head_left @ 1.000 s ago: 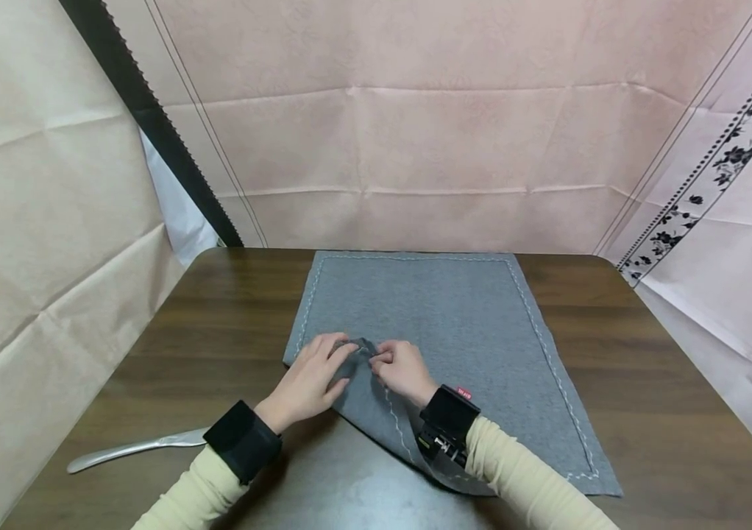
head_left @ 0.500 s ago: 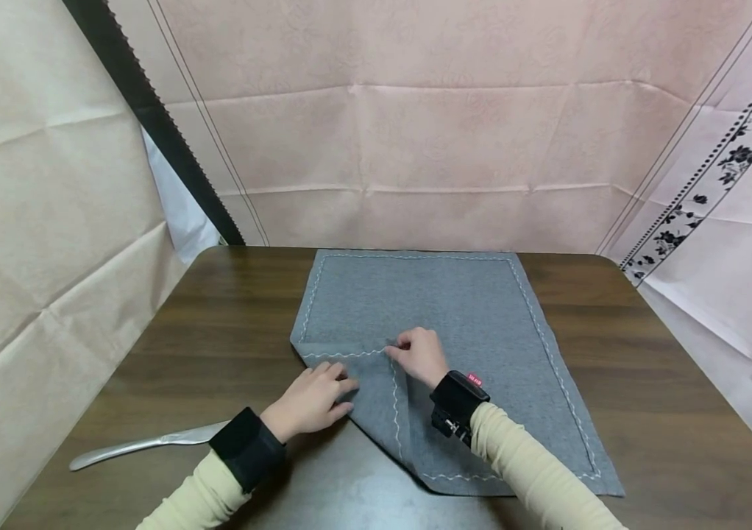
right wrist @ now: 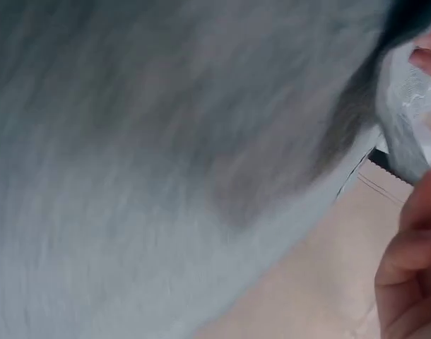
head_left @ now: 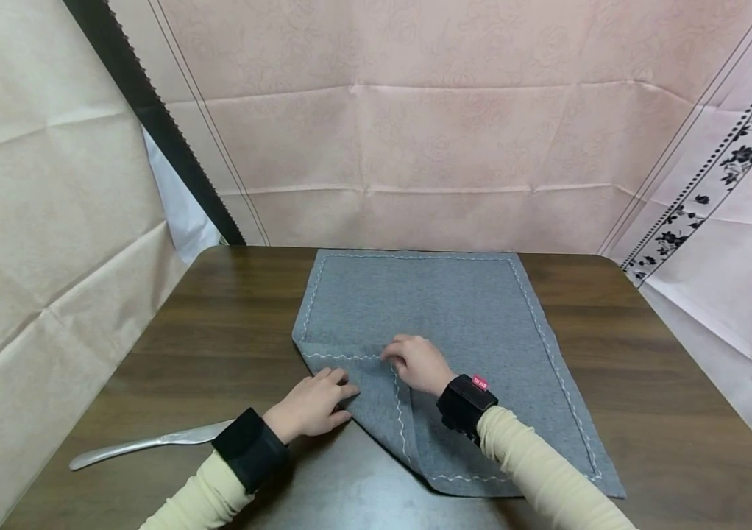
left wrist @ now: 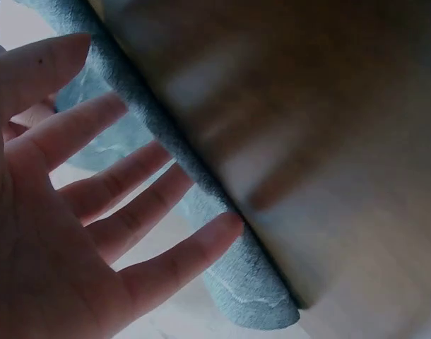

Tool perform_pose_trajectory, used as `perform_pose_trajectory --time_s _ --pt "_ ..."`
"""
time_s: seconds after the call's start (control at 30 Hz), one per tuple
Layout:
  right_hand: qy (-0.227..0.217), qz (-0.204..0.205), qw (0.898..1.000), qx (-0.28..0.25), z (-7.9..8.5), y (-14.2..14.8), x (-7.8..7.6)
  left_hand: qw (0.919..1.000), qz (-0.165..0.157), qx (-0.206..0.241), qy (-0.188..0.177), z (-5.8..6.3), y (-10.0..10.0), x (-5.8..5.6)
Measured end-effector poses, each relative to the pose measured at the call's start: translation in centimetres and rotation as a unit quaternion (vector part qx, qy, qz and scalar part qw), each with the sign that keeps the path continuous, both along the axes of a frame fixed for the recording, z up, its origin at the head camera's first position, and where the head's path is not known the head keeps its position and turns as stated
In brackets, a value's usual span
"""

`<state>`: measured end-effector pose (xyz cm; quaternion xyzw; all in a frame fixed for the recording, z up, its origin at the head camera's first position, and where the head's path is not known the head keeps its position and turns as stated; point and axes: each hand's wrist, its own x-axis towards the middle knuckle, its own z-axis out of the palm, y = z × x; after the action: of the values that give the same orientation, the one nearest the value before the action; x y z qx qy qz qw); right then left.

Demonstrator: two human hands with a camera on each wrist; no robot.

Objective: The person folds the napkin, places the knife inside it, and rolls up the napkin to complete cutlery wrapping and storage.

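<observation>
A grey-blue cloth [head_left: 469, 309] with a white stitched border lies on the table. Its near-left corner is folded inward as a flap [head_left: 369, 394]. My right hand [head_left: 421, 366] pinches the tip of that flap near the middle of the cloth. In the right wrist view, curled fingers [right wrist: 406, 275] meet a strip of the cloth [right wrist: 403, 134] at the right edge. The fingers of my left hand [head_left: 313, 403] touch the diagonal fold. They stretch out, spread apart, along the rolled edge [left wrist: 141, 106] in the left wrist view.
A silver table knife [head_left: 151, 444] lies left of the cloth, its blade end hidden behind the left wristband [head_left: 250, 450]. The dark wooden table [head_left: 237, 324] runs back to a pale hanging sheet [head_left: 442, 154]; more sheets hang at both sides.
The bunched corner has been laid flat as a flap. My left hand has let go of it and slid down to the fold, while my right hand stays at the tip.
</observation>
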<state>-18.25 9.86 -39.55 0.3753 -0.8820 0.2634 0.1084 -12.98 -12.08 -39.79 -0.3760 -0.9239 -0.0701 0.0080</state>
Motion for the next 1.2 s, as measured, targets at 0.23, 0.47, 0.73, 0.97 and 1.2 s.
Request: perform_pose_trajectory --time_s 0.23,0.47,0.73,0.97,1.2 --pt "-0.110 -0.003 0.994 0.000 1.1 -0.6 1.1 0.9994 -0.007 -0.020 -0.026 0.5 -0.1 -0.1" --pt "-0.246 -0.010 0.966 -0.075 1.9 -1.6 2.4 0.9984 -0.005 -0.036 -0.042 0.8 0.1 0.0" --pt "-0.260 -0.030 0.964 -0.051 1.8 -1.9 3.0 0.9975 0.005 -0.043 -0.055 0.8 0.0 0.2" --pt "-0.267 -0.043 0.962 -0.044 1.5 -1.7 2.9 0.9968 0.014 -0.048 -0.063 0.9 0.0 0.3" --pt "-0.252 -0.059 0.964 -0.056 1.8 -1.4 2.4 0.9970 0.020 -0.045 -0.060 1.0 0.2 0.5"
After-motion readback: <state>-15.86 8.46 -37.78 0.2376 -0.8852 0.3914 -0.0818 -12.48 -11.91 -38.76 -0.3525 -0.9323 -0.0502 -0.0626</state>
